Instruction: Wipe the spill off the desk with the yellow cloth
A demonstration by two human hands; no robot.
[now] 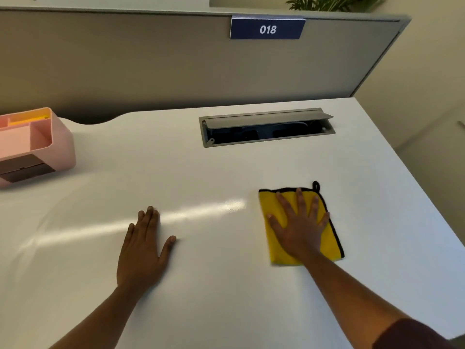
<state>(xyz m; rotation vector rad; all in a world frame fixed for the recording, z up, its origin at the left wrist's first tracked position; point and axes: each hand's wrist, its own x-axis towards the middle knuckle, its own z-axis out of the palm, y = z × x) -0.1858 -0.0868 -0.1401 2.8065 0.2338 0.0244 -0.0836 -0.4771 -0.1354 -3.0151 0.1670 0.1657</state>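
Wiping: under way, I judge — my right hand (300, 224) lies flat on the cloth (303, 226), fingers spread, palm pressing it to the desk (226, 167).
Desk: white, wide, mostly bare; a bright streak of light runs across it between my two hands.
Partition: grey panel (151, 66) along the far edge, with a blue tag (267, 28) reading 018.
Cable hatch: grey, sunk into the desk beyond the cloth, lid tipped open (266, 127); well apart from the cloth, though a far stroke could catch its rim.
Organiser: pink box (35, 144) at the far left, well apart from both hands, not in the way.
Cloth: yellow with black trim and a small loop at its far corner; it lies folded flat on the right part of the desk, under my right hand.
Left hand: (146, 245) flat on the bare desk, fingers together, thumb out, holding nothing — bracing, I think.
Spill: I cannot make out any liquid or stain; the sheen left of the cloth may be wet or only glare.
Left to do: I cannot tell how much; I would sweep leftward over that sheen and then check.
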